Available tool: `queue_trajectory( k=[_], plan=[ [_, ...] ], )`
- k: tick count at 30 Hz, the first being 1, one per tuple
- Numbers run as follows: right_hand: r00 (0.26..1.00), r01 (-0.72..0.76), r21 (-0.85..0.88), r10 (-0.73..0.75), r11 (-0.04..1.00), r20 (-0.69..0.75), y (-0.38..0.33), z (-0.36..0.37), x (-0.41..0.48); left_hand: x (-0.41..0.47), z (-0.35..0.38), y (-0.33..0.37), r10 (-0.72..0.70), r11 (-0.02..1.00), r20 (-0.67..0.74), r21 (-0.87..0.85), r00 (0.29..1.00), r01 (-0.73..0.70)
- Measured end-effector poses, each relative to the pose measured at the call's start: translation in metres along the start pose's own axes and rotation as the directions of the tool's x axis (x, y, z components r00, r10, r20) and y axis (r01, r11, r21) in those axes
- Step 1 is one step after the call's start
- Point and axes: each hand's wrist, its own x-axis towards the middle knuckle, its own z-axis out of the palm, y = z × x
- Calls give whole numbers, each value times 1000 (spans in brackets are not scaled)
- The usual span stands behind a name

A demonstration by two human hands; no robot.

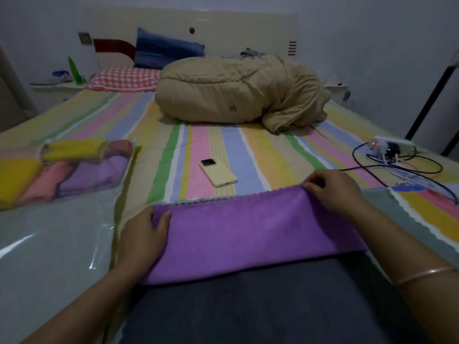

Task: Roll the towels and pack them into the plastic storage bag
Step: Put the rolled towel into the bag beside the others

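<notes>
A purple towel lies folded into a long band across the bed in front of me, on top of a grey-green towel and a dark grey cloth. My left hand grips the towel's left end, thumb on top. My right hand pinches its far right corner. At the left lies the clear plastic storage bag, with several rolled towels in yellow, pink, purple and dark red at its far end.
A pale yellow phone lies on the striped sheet just beyond the towel. A power strip with tangled cables sits at the right. A bundled tan quilt and pillows fill the head of the bed.
</notes>
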Motion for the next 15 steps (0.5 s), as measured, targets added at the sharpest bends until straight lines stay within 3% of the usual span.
queue_trajectory(
  k=[9, 12, 15],
  plan=[
    [1000, 14, -308, -13, 951, 5, -1, 36, 4, 16, 13, -10, 1, 994, 18, 111, 1000, -3],
    [998, 22, -277, -37, 961, -50, -12, 42, -24, 19, 17, -13, -14, 989, 34, 145, 999, 9],
    [972, 166, -229, -121, 959, 201, -44, 44, -72, 21, 19, -14, -7, 987, 38, 160, 999, 1]
  ],
)
